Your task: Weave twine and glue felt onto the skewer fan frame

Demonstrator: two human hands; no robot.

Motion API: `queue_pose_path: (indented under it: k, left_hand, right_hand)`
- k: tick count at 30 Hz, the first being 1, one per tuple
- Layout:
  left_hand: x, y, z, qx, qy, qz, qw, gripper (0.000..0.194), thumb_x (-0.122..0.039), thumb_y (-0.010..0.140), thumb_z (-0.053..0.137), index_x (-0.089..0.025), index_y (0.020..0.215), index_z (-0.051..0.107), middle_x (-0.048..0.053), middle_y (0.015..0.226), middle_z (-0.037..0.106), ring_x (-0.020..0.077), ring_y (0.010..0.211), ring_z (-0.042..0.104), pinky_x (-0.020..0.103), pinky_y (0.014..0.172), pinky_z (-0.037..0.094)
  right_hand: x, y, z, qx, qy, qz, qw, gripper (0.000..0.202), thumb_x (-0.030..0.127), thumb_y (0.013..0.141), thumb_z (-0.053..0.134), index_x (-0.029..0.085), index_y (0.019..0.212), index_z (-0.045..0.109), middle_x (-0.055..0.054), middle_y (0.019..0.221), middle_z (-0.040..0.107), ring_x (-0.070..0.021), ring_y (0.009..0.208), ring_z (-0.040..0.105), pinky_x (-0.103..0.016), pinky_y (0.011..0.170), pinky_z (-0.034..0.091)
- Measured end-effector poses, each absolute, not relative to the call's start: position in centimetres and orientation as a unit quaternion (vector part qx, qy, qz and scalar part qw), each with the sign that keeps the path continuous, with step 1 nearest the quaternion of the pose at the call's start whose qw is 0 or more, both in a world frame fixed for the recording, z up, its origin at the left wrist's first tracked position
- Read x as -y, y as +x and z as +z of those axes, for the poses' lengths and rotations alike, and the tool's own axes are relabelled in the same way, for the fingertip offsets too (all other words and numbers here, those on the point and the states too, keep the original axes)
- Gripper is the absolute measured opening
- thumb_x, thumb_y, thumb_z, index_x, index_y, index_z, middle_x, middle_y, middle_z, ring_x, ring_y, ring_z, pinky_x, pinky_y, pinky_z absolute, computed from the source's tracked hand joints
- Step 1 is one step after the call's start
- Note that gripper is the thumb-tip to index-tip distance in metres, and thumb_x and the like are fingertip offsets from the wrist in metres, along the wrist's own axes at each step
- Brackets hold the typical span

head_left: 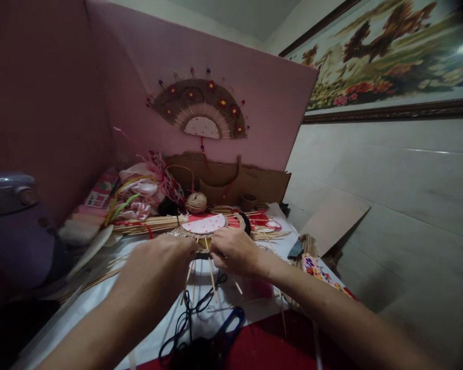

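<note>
An unfinished craft fan lies in front of me, with a pink dotted half-circle (203,224) at its top and thin wooden sticks (212,280) fanning down toward me. My left hand (165,254) is closed at the fan's lower left edge, fingers curled in. Right beside it, my right hand (235,249) pinches the same edge. Between the two hands a dark strip (203,255) shows on the sticks; the fingertips are partly hidden. Loose dark yarn (183,321) trails over the white sheet below, next to blue-handled scissors (231,322).
Behind the hands sit a ball of twine (196,203), a bundle of sticks (148,224), a heap of pink fabric (139,187) and a small brown cup (249,201). A decorated fan (200,105) hangs on the pink board (270,103). Cardboard (335,218) leans at right.
</note>
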State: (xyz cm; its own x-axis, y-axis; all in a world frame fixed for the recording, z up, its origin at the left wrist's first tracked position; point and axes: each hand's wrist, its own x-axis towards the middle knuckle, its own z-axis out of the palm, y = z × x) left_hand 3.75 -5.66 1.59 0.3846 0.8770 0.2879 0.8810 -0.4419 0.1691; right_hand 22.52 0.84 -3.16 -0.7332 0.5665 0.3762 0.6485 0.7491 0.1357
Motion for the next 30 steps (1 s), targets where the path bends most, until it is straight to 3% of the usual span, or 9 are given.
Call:
queue_pose_path:
  k: [6,17,30]
  left_hand:
    - [1.7,6.2,-1.6,0.443,-0.883,-0.152,0.038,0.017,-0.015,0.076,0.052,-0.022,0.073,0.067,0.006,0.079,0.065,0.0216,0.085,0.056,0.030,0.070,0.039]
    - [1.1,6.5,-3.4,0.409,-0.895,-0.135,0.116,0.015,-0.014,0.077,0.052,-0.019,0.074,0.066,0.008,0.080,0.066,0.0242,0.081,0.052,0.033,0.064,0.037]
    - [1.0,6.1,-4.3,0.408,-0.887,-0.177,0.125,0.016,-0.007,0.072,0.048,-0.018,0.066,0.059,0.007,0.075,0.064,0.0219,0.079,0.051,0.034,0.072,0.039]
  right_hand:
    - [-0.6,22.6,-3.3,0.922,-0.329,-0.141,0.145,0.012,0.018,0.077,0.049,0.013,0.076,0.060,-0.007,0.076,0.063,-0.0173,0.072,0.054,-0.029,0.066,0.039]
    - [-0.3,22.3,-4.0,0.920,-0.343,-0.150,0.117,0.013,0.020,0.078,0.051,0.012,0.079,0.061,-0.009,0.081,0.065,-0.0185,0.074,0.056,-0.030,0.065,0.039]
    - [0.7,23.2,-3.4,0.910,-0.347,-0.164,0.157,0.012,0.020,0.081,0.050,0.013,0.079,0.060,-0.008,0.085,0.064,-0.0186,0.080,0.054,-0.030,0.070,0.038]
